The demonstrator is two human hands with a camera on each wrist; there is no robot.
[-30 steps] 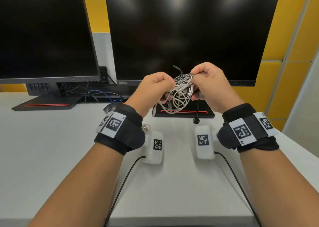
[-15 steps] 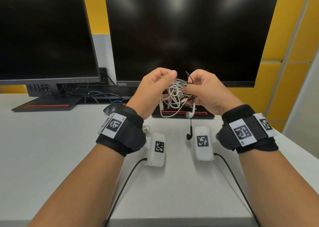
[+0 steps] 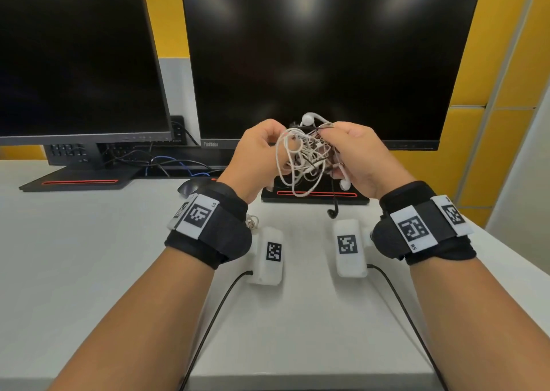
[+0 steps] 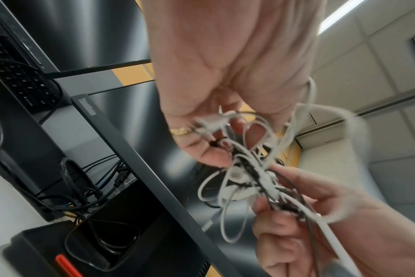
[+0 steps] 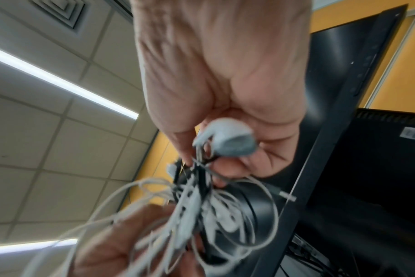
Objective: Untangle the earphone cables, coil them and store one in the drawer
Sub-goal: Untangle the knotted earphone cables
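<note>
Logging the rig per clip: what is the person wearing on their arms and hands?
Bare forearms, no sleeves. Each wrist carries a black strap with white square-code tags: the left strap is marked LS, the right strap RS. A white tagged box, the left box and the right box, sits beside each strap with a black cable running back. The left hand wears a gold ring.

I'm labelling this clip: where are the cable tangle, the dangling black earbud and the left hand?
cable tangle (image 3: 303,158): head view, white loops at its middle.
black earbud (image 3: 331,213): head view, its hanging tip.
left hand (image 3: 256,155): head view, back of hand.
</note>
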